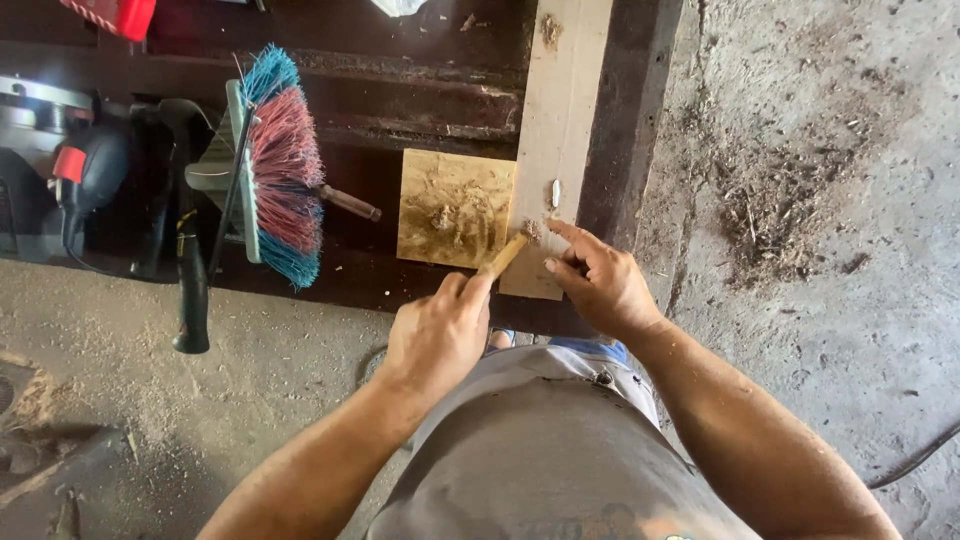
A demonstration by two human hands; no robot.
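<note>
My left hand (pixel 438 335) is closed around a thin wooden stick (pixel 503 256), whose tip rests on a pale wooden plank (pixel 558 120) lying on a dark workbench (pixel 420 90). My right hand (pixel 598 280) rests on the plank's near end, index finger stretched toward a small pile of sawdust by the stick's tip. A small pale peg-like object (pixel 555 192) lies on the plank just beyond. Beside the plank lies a square board (pixel 455 208) smeared with glue or dust.
A broom head (pixel 283 165) with blue and red bristles lies on the bench's left part, beside a black-handled hammer (pixel 190 270) and a power saw (pixel 60 160). Sawdust covers the concrete floor (pixel 800 200). A cable (pixel 915 458) crosses the lower right.
</note>
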